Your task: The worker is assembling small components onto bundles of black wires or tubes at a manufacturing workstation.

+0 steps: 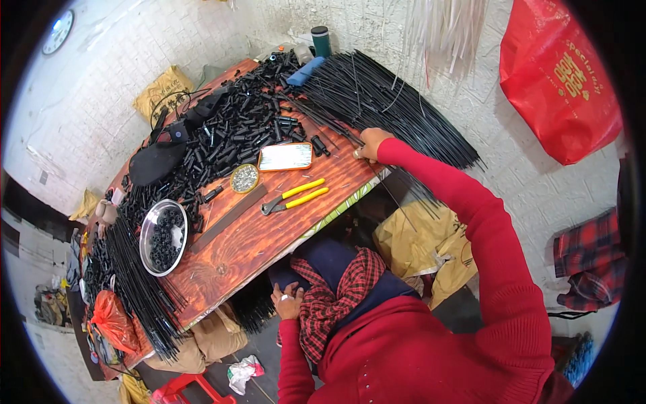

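My right hand [372,145] is closed around a few thin black rods [331,122] at the table's right edge. These rods slant from the table's middle out past its edge. Beside them lies a large pile of long black rods [397,108]. My left hand [287,303], with a ring on it, rests by my lap below the table's front edge; its fingers are apart and nothing shows in them. Yellow-handled pliers [294,196] lie on the table between my hands. Near them are a shallow tray of thin white pieces [285,157] and a round tin of small metal parts [244,178].
Short black tubular parts [232,131] heap across the table [222,269]. A metal bowl [145,246] holds small black parts, with another rod bundle [138,283] alongside. A dark flat bar [229,219] lies near the pliers. A red bag [555,81] hangs on the right wall.
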The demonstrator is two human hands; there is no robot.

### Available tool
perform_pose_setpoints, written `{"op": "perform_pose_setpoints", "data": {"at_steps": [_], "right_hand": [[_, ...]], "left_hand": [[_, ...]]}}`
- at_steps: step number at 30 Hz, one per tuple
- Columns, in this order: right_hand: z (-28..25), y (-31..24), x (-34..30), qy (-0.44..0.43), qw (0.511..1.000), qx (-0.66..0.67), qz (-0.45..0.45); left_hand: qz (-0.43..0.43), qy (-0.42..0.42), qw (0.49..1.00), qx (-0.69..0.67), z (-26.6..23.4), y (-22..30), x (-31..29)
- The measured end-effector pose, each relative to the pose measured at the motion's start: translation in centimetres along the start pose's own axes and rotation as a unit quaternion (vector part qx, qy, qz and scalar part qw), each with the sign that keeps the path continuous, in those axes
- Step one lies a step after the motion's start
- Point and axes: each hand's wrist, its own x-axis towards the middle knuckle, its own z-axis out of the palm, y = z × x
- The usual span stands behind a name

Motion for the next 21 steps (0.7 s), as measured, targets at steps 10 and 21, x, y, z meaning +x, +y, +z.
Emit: {"op": "perform_pose_setpoints", "data": {"at_steps": [10, 21], "right_hand": [[-0.9, 1.3, 1.8, -0.114, 0.977, 0.178, -0.013], [-9.0, -1.2, 0.9, -0.288, 0.628, 0.719, 0.078]], "left_hand": [[0.015, -0.001, 1.000, 0.005, 1.0, -0.8, 0.1], [0.017, 0.009, 1.000, 0.002, 0.4, -0.8, 0.0]]}}
